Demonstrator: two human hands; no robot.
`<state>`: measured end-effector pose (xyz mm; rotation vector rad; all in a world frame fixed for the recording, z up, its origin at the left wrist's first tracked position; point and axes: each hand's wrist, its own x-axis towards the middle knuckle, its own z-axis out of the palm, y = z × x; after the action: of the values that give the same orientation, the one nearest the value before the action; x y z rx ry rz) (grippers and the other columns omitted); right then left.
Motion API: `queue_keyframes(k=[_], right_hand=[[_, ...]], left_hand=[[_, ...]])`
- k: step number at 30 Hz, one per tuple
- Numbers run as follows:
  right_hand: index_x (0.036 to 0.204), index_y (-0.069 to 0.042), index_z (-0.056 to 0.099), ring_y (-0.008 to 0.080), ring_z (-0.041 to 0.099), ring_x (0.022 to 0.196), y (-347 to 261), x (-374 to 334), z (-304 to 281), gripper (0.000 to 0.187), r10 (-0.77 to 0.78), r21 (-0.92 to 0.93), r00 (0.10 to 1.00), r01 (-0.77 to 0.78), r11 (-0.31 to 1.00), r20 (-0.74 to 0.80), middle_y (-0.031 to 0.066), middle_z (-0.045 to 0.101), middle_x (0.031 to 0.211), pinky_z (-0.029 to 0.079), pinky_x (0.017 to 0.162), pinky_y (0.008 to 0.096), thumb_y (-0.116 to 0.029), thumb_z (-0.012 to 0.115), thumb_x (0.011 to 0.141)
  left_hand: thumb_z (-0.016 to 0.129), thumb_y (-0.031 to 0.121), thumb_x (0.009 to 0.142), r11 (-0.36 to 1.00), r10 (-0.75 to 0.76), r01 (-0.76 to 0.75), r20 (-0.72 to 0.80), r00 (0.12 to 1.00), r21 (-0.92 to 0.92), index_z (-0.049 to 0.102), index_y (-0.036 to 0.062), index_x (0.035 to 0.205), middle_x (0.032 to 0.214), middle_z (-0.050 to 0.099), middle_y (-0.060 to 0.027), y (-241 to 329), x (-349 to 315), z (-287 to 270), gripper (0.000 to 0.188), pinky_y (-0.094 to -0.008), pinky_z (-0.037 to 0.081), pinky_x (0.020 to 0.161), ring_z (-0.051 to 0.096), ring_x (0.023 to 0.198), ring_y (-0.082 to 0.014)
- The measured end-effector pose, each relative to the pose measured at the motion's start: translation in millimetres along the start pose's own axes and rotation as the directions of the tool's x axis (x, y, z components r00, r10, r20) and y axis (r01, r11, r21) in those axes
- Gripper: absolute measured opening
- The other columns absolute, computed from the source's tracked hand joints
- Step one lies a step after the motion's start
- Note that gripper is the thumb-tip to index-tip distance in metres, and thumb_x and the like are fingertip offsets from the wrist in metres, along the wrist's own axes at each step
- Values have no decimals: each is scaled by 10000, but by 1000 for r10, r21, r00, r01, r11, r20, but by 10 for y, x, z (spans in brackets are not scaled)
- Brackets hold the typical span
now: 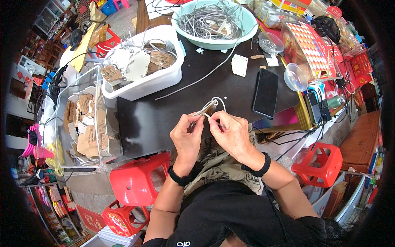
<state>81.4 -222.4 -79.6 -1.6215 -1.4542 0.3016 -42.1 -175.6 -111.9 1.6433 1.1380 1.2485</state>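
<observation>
At twelve o'clock, right at the fingertips, a pale looped cord (214,99) could, I think, slip loose if either pinch eased. The left hand (186,132) squeezes cord strands, fingertips together; the right hand (233,132) nips cord too. Farther: a dark phone (265,94) at two, white tub (153,85) at ten, mint basin (205,43) at twelve.

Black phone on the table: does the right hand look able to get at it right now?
Probably yes: the phone lies uncovered, with bare tabletop between it and the right hand. That hand is pinching a white cord, though, so it would likely have to let go first.
</observation>
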Motion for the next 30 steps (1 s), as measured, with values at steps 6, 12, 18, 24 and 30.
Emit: queue_keyframes(k=[6,12,18,24,30], right_hand=[[795,-35,576,297,633,565,25,-3,41,97,91,-7,996,-91,996,25,133,607,627,483,502,371,-95,648,818],[801,-20,577,301,642,599,54,20,52,95,83,35,996,-84,996,23,150,625,683,487,524,369,-93,632,828],[813,6,592,262,645,626,129,20,110,84,220,203,975,-221,954,27,157,628,708,482,567,345,-72,604,842],[868,11,596,161,611,593,223,-15,157,88,280,380,956,-291,878,84,109,622,682,466,554,302,-60,554,898],[1017,-1,564,125,566,548,158,3,109,116,403,539,904,-413,734,144,72,619,695,446,515,269,-32,480,943]], left_hand=[[683,-38,808,1000,3,-3,14,1000,-22,620,-8,839,926,701,-80,-65,-20,24,76,-213,501,684,612,803,-71],[680,-34,796,999,26,-26,-4,1000,-19,647,2,866,956,698,-103,-40,-18,58,86,-223,484,594,624,726,-96],[668,-55,782,995,78,-80,37,996,51,651,18,892,986,687,-124,-25,-47,96,134,-240,508,617,668,805,-159],[654,-83,757,984,164,-168,88,983,50,665,19,938,1054,668,-148,-118,-65,67,208,-291,546,716,680,898,-241],[638,-104,750,973,183,-201,151,971,116,681,27,966,1131,640,-151,-83,-94,75,256,-312,554,762,667,956,-261]])
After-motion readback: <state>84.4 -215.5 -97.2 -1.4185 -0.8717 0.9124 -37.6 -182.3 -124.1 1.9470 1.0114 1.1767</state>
